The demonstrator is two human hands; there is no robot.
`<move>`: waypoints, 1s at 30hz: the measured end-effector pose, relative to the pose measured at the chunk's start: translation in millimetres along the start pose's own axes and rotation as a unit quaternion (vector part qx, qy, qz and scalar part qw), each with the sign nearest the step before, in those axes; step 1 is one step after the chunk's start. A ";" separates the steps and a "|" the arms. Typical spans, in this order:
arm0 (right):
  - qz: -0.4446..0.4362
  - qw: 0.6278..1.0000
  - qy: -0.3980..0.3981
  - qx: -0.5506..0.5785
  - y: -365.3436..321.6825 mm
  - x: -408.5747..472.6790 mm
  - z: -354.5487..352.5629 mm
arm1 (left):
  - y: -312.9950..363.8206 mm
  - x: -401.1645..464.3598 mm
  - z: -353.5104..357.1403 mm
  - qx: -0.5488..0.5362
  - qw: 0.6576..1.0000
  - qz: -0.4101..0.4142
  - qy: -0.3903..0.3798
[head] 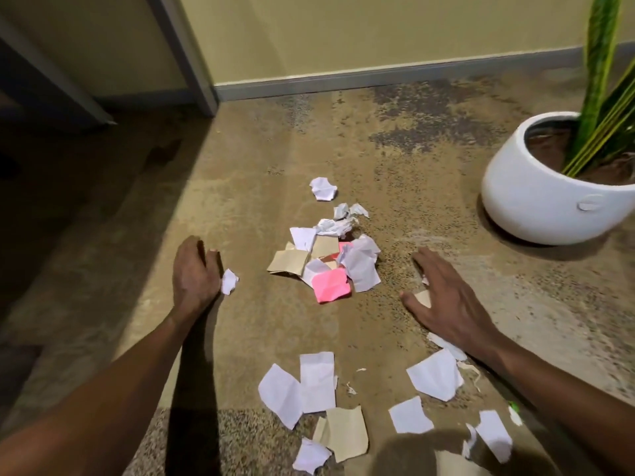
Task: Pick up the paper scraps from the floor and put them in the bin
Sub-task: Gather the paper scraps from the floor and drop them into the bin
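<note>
**Inspector:** Head view, the only one. Mottled tan carpeted floor (240, 207). The central heap of white, beige and pink paper scraps (326, 266) lies at frame centre; a crumpled white ball (323, 188) sits just past it at twelve o'clock. A second scatter of flat white and beige torn sheets (316, 389) lies at six o'clock, nearest the person.

**Clerk:** Hands?

**Inspector:** Left hand (194, 273) at nine o'clock of the heap, fingers loosely curled, a small white crumpled scrap (229, 281) touching its thumb side; whether it is gripped, I cannot tell. Right hand (446, 300) at three o'clock, spread wide and flat, a beige sliver (423, 297) under it, not held.

**Clerk:** The bin?

**Inspector:** Not in view. A round white ceramic plant pot (536, 197) stands at two o'clock.

**Clerk:** Step in hand?

**Inspector:** In my judgement, gathering: both hands flank the heap. Next calls for sweeping inward, then closing on the stack.
</note>
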State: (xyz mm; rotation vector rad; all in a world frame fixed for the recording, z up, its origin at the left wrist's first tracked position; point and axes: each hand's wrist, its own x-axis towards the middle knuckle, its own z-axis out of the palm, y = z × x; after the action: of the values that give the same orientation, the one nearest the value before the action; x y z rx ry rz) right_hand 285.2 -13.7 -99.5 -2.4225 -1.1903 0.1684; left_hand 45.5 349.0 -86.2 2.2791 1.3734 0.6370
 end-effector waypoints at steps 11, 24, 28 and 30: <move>-0.015 0.987 -0.014 0.160 -37.0 50.8 13.6 | 62.0 -28.2 35.7 -0.111 0.988 0.087 -0.058; -0.016 0.969 0.024 0.246 -37.8 63.8 19.5 | 169.7 84.6 121.7 -0.011 0.924 0.255 -0.283; 0.020 0.967 0.066 0.245 -32.5 72.8 23.6 | 178.6 61.5 139.0 -0.093 0.881 0.334 -0.321; 0.031 0.975 0.046 0.216 -32.5 73.9 25.1 | 177.0 39.3 132.8 -0.114 0.863 0.353 -0.343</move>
State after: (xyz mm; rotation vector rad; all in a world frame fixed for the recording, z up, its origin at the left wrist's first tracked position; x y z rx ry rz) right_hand 300.3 69.4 -102.1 -2.0604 -0.9248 0.2973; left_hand 263.1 293.2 -89.7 2.4113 0.1066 0.1136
